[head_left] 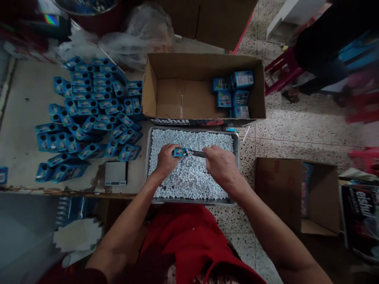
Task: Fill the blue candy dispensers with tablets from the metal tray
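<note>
Left hand (167,159) pinching a small blue box (179,152) above a metal tray (237,144) of white pellets (189,179). Right hand (220,161) wrapped around the handle of a scoop (197,153), its tip, with pellets on it, at the box. The box looks like thin card, light and easily dented, best held gently by its sides; the scoop seems stiff, the pellets prone to roll.
</note>
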`<act>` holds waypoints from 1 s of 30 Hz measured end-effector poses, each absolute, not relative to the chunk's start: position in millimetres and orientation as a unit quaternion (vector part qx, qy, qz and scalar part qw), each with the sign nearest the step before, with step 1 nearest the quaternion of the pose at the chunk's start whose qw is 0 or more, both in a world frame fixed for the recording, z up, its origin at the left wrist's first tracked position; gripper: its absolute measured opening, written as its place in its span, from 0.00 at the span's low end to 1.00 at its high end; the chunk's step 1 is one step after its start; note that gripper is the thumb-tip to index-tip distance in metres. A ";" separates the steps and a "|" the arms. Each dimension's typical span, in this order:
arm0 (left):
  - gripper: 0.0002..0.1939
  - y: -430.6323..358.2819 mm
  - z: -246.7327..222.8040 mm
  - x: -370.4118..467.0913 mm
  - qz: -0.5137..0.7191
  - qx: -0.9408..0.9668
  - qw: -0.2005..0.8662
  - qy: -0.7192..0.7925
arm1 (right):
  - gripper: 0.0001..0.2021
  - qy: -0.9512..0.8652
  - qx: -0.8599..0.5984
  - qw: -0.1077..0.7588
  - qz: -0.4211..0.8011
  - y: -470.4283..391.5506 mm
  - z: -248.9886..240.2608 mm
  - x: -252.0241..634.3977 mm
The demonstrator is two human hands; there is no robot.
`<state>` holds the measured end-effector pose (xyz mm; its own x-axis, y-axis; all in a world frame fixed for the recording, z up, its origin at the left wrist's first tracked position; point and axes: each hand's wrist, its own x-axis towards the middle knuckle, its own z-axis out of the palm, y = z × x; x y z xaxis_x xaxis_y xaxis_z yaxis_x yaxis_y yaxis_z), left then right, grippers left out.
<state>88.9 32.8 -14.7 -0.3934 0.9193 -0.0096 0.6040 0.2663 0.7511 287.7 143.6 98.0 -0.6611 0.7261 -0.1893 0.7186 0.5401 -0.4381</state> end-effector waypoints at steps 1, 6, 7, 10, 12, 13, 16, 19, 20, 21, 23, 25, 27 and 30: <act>0.17 33.0 -16.1 85.4 0.356 0.482 0.250 0.761 | 0.12 -0.872 -0.420 0.022 0.251 144.1 98.7 302.8; 0.17 27.6 -20.9 71.2 0.449 0.380 0.362 0.723 | 0.13 -0.792 -0.564 0.017 0.232 144.7 56.0 426.4; 0.17 24.8 -20.4 69.7 0.453 0.387 0.373 0.711 | 0.14 -0.771 -0.601 0.008 0.209 141.9 39.2 445.4; 0.17 13.6 -15.5 65.5 0.417 0.436 0.373 0.705 | 0.15 -0.726 -0.648 0.014 0.230 128.4 -17.9 454.0; 0.17 4.3 -9.9 61.3 0.390 0.439 0.342 0.733 | 0.15 -0.708 -0.624 0.055 0.327 119.3 -53.2 421.1; 0.18 -0.5 -6.7 58.5 0.378 0.434 0.323 0.751 | 0.15 -0.693 -0.604 0.082 0.384 115.9 -67.8 399.0; 0.17 -14.3 1.5 49.7 0.330 0.423 0.294 0.791 | 0.14 -0.639 -0.566 0.134 0.504 112.4 -94.7 341.7; 0.18 -23.9 5.0 45.4 0.293 0.411 0.277 0.817 | 0.15 -0.613 -0.546 0.137 0.554 116.7 -93.4 325.1; 0.18 -25.5 5.2 46.0 0.285 0.413 0.270 0.822 | 0.15 -0.600 -0.537 0.136 0.578 118.9 -86.7 326.6; 0.18 -26.1 5.1 47.5 0.278 0.419 0.266 0.822 | 0.15 -0.585 -0.525 0.135 0.604 121.2 -77.2 329.2; 0.18 -25.0 5.6 53.2 0.269 0.433 0.265 0.818 | 0.14 -0.565 -0.498 0.133 0.644 126.0 -51.6 332.8; 0.18 -21.5 7.8 60.4 0.271 0.445 0.265 0.812 | 0.12 -0.585 -0.476 0.124 0.645 131.1 -21.1 330.4; 0.17 -17.3 12.1 67.2 0.281 0.451 0.259 0.807 | 0.10 -0.643 -0.463 0.114 0.600 136.1 9.6 322.4; 0.17 -11.9 19.8 74.5 0.299 0.455 0.260 0.797 | 0.11 -0.756 -0.441 0.089 0.475 139.9 52.1 304.9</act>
